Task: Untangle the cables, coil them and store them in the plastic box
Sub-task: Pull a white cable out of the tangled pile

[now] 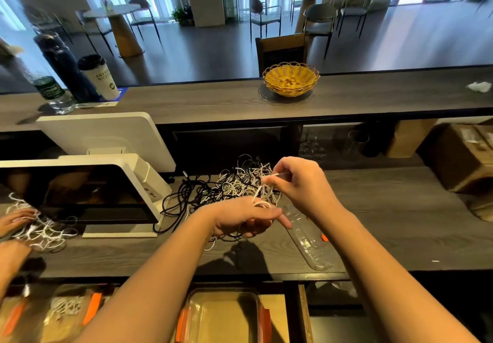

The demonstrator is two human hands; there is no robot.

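White cable [258,195], looped round left hand [246,218] fingers, its end pinched in right hand [298,182] grip, above black-and-white cable tangle [234,182] on surface [386,222]; clear lid [310,238] beside; plastic box [224,316] below.

Black and white cables [234,185], yellow basket [291,79].

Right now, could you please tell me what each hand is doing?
Left hand: holds a white cable looped round its fingers.
Right hand: pinches that cable's end.
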